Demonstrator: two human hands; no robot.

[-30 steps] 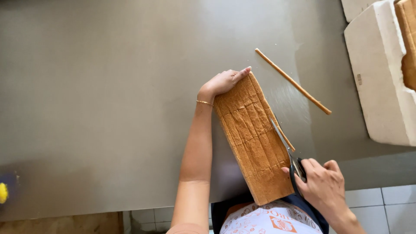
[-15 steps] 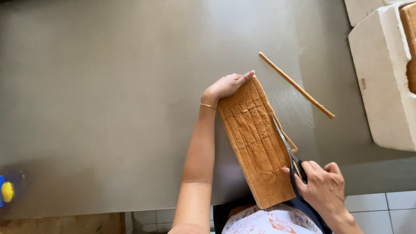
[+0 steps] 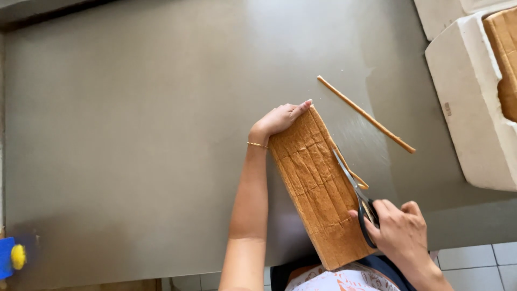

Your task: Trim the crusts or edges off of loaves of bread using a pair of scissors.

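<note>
The left hand (image 3: pixel 280 117) lies flat over the far end of a long brown loaf (image 3: pixel 318 186), fingers stretched out and close together, pressing on its top corner rather than gripping it. The loaf lies lengthwise on the grey steel table (image 3: pixel 134 134), its near end reaching the table's edge by the person's body. The right hand (image 3: pixel 401 231) is curled through the black handles of a pair of scissors (image 3: pixel 355 196), fingers bent and closed round them; the blades run along the loaf's right edge, open only a little (a thin strip of crust hangs just beside them). A cut crust strip (image 3: pixel 366 114) lies apart on the table, slanting beyond the loaf. At the right edge stands a white foam box (image 3: pixel 466 102) with another brown loaf in it and a small dark label on its side. A blue and yellow object (image 3: pixel 13 257) sits at the lower left corner.
</note>
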